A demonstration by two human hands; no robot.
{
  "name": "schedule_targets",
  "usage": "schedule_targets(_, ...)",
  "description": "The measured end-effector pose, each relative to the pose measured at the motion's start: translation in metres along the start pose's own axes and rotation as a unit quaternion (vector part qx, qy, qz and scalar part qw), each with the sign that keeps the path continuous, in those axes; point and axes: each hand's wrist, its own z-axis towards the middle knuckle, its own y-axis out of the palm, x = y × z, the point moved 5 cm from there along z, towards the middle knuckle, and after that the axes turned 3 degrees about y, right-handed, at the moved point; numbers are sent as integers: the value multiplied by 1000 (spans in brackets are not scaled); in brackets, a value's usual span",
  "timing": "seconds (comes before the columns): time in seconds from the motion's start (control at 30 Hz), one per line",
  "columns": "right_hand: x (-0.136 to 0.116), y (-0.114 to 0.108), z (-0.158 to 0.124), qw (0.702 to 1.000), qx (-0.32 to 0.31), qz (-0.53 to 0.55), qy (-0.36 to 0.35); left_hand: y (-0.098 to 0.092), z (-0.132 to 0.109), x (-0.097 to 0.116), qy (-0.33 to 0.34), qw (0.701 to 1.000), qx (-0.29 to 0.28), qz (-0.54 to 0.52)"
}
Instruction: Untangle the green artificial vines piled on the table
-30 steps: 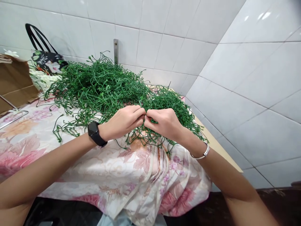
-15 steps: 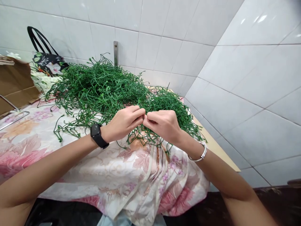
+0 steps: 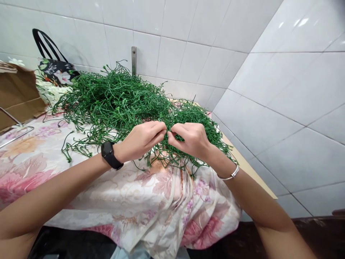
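Both hands meet over the near edge of the pile of green sprigs (image 3: 115,100), which is heaped on the floral cloth (image 3: 81,187) covering the tabletop (image 3: 248,167), back toward the tiled corner. The left hand (image 3: 142,140) and right hand (image 3: 191,140) each have a grip pinched tight, thumb against forefinger, on the same thin strand (image 3: 168,132), right where the fingertips nearly touch. This stuff looks super light and wiry, with bendy plastic-looking stems, and it's tangled like crazy, so I'd guess anything lifted drags its neighbours along. The best hold is probably low on a single stem, not the wispy tips. A flowered bag (image 3: 55,70) and a brown box (image 3: 16,97) sit off to the left.
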Motion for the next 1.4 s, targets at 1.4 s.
schedule_targets(1.4,77,24,-12,973,-62,-34,220,0,5,-43,-166,896,70,-407)
